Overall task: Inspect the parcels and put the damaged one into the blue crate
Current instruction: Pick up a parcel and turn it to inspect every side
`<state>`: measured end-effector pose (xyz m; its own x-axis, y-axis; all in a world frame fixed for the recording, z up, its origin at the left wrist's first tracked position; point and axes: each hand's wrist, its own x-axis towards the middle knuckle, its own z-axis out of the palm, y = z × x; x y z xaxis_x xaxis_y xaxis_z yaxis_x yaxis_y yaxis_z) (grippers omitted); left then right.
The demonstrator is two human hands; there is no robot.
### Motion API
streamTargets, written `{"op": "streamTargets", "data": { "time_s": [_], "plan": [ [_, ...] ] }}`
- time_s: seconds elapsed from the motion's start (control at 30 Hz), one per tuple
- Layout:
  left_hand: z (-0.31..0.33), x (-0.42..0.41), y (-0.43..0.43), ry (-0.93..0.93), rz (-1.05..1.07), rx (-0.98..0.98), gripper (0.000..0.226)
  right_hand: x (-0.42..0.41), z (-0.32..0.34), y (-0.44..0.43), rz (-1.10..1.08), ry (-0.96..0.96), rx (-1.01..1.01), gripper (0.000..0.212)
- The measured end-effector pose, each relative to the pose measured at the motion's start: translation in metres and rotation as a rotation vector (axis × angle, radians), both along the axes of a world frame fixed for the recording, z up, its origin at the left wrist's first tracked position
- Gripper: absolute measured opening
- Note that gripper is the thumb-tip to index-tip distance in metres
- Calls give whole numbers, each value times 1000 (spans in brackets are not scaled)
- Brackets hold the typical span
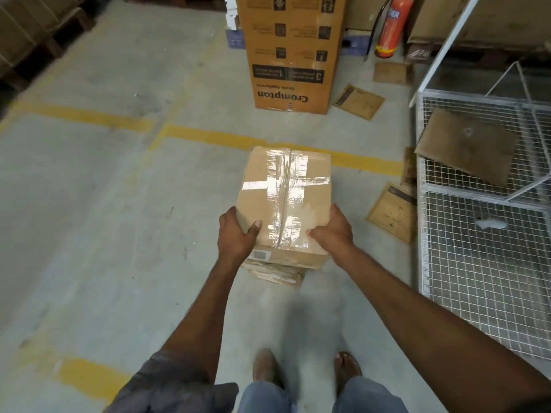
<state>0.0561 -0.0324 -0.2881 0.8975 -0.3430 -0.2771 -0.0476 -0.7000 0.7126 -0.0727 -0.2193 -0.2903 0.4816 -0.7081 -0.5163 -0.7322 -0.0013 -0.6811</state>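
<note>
Two hands point(235, 234) point(334, 231), two parcels point(286, 186) point(277, 274), three mailers point(358, 101) point(392, 212) point(390, 73) (perhaps fourth), one extinguisher point(390, 28), one cage point(477, 278).

A grey concrete floor point(89, 204) fills most of the view, crossed by worn yellow lines point(89, 116). At the far end stands a tall orange-brown carton point(290, 40) printed "Crompton" (the lettering reads upside down from here). Just right of it a red fire extinguisher point(390, 28) stands upright on the floor. Along the right edge sits a white wire-mesh cage point(477, 278), with a flat cardboard sheet point(468, 147) lying tilted over its rim and a small white scrap point(490, 223) resting on the mesh. Stacked cartons on dark pallets point(26, 31) occupy the upper left corner.
</note>
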Motion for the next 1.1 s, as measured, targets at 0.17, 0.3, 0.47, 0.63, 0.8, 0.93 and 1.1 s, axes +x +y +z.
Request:
{"op": "streamTargets", "data": {
  "time_s": [0.17, 0.3, 0.47, 0.63, 0.8, 0.93, 1.1],
  "plan": [
    [73, -47, -8, -18, 67, -128, 72, -33, 72, -16, -6, -165, -43, 81],
    [149, -90, -15, -55, 135, -205, 63, -72, 140, -23, 1, -315, -37, 85],
    [244, -155, -16, -169, 203, -306, 57, -137, 226, -27, 35, -499, -54, 84],
    [311, -230, -10, -254, 179, -409, 57, -210, 304, -18, 33, -638, -83, 88],
    [358, -319, 3, -323, 182, -547, 54, -304, 365, 0, 12, -742, -151, 85],
    [389, -390, 16, -340, 211, -639, 54, -380, 402, 15, 5, -828, -169, 85],
    [424, -476, 11, -407, 208, -702, 57, -466, 440, 14, -16, -906, -210, 86]
  ]
}}
